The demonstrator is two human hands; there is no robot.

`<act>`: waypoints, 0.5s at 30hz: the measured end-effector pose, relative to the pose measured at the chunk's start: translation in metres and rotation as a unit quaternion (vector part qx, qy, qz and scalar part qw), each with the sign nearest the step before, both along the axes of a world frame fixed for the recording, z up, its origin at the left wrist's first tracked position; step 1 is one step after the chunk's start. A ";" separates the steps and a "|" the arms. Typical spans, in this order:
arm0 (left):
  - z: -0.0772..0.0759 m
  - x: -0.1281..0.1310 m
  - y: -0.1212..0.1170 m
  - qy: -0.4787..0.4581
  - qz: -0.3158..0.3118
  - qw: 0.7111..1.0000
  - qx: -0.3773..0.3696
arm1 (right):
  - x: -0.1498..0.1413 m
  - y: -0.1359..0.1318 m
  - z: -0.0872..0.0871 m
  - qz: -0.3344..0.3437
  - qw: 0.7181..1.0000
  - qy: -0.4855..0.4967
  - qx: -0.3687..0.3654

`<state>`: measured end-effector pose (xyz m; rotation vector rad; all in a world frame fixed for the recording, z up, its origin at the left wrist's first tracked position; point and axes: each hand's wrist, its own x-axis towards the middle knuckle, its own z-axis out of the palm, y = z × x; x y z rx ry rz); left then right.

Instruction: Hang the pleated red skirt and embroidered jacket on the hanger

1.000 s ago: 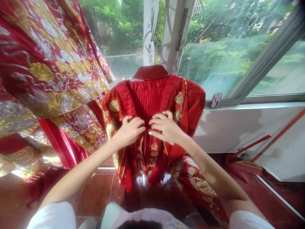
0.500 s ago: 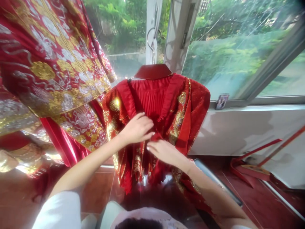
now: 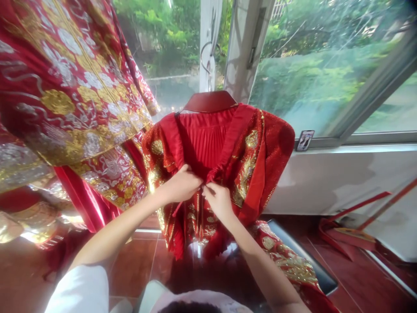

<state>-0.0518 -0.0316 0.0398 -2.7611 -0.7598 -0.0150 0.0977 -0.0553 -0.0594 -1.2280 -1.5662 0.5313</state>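
Pinching red jkt (image 3: 228, 145): LH (image 3: 184, 184), RH (image 3: 220, 202)

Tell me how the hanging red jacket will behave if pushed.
The red jacket will probably fold floppily, given its pleats and bunched edges. Hung by a hook, it may swing or twist. Its gold embroidery could make patches stiffer.

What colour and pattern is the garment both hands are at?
The garment is red with gold decoration, shown best in the head view.
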 end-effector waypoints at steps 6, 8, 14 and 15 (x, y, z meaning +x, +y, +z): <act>-0.001 0.000 -0.013 -0.034 0.034 0.998 0.030 | 0.003 -0.012 -0.010 0.013 0.999 -0.021 -0.020; -0.001 -0.007 -0.018 -0.068 0.028 0.996 0.053 | 0.004 -0.018 -0.033 0.026 0.996 -0.080 -0.040; 0.002 -0.034 -0.035 -0.146 0.000 0.986 0.078 | 0.042 -0.038 -0.063 0.105 0.943 -0.277 -0.154; 0.005 -0.036 -0.039 -0.156 -0.006 0.986 0.057 | 0.054 -0.042 -0.050 0.110 0.937 -0.289 -0.163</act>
